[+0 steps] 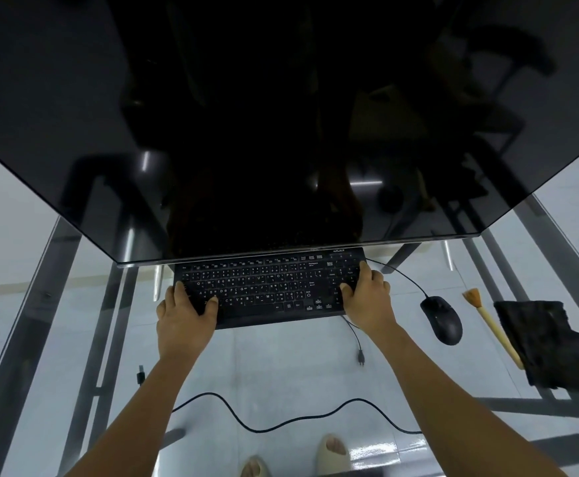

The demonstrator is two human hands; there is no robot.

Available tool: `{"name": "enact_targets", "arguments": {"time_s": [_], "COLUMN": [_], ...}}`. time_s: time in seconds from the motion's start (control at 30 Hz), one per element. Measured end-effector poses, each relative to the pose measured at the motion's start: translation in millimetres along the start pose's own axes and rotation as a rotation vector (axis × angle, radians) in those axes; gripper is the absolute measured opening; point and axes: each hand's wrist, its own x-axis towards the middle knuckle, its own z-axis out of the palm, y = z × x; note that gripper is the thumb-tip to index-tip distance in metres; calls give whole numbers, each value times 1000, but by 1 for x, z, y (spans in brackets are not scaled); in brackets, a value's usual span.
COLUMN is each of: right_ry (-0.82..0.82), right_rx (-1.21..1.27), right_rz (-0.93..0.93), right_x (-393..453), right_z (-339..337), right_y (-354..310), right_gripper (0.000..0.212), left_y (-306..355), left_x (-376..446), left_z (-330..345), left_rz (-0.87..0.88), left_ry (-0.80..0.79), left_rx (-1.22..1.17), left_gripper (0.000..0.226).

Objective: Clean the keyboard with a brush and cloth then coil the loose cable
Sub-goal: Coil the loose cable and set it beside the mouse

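Both hands on the keyboard, brush and cloth waiting at the right.

Head view: the left hand [186,313] grips the left end of the keyboard [267,287], the right hand [367,297] grips the right end, fingers curled over the keys. The keyboard lies on the glass bench [281,366], tucked under the monitor [246,115], long axis left to right. My call: draw it out level, both ends together, minding its cable. The brush [493,327] lies bristles away, beside the cloth [549,346]. The loose cable [281,423] snakes near the front edge.
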Motion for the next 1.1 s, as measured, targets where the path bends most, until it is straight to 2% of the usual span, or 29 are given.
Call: {"name": "enact_targets", "arguments": {"time_s": [0.47,0.63,0.8,0.97,1.1], "right_ry": [1,15,105,281,207], "right_rx": [12,4,-90,-138,-105], "right_rz": [-34,-69,-38,48,158], "right_x": [6,-2,-14,-32,-35], "right_z": [0,-15,-41,-57,-55], "right_y": [2,16,57,106,136], "right_gripper": [57,51,52,50,61], "left_y": [2,28,96,149,174], "left_x": [6,-11,-50,-76,-85], "left_z": [1,7,45,88,111], "left_rz": [-14,-47,222,497,658], "left_ry": [-17,68,-54,-202,-270], "left_rx": [54,25,36,111,217], "left_gripper": [75,76,75,67,62]}}
